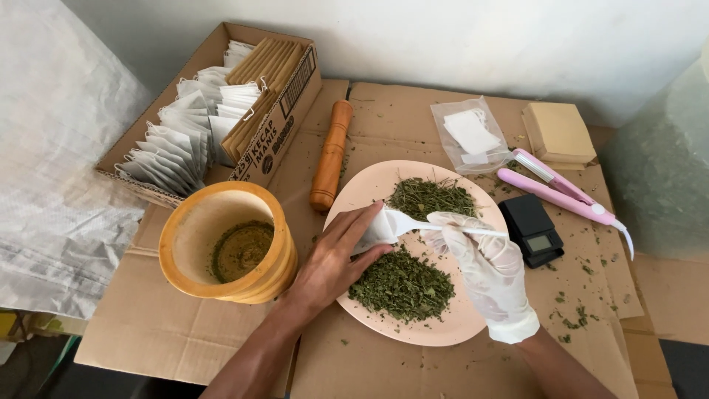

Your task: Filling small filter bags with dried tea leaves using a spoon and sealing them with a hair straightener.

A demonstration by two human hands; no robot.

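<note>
Pink plate (473, 325): dried green leaves (402, 284). Over it, bare left hand (336, 258) pinches white sachet (375, 230); gloved right hand (487, 262) grips white spoon (428, 222), lying crosswise, bowl toward sachet. Left of plate, wooden mortar (225, 240): green powder (240, 250).

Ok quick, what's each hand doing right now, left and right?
Left hand: bare, closed on a small white paper pouch over the plate.
Right hand: gloved, closed on a white plastic spoon.

Both hands (336, 258) (484, 258) closed, fingertips meeting
</note>
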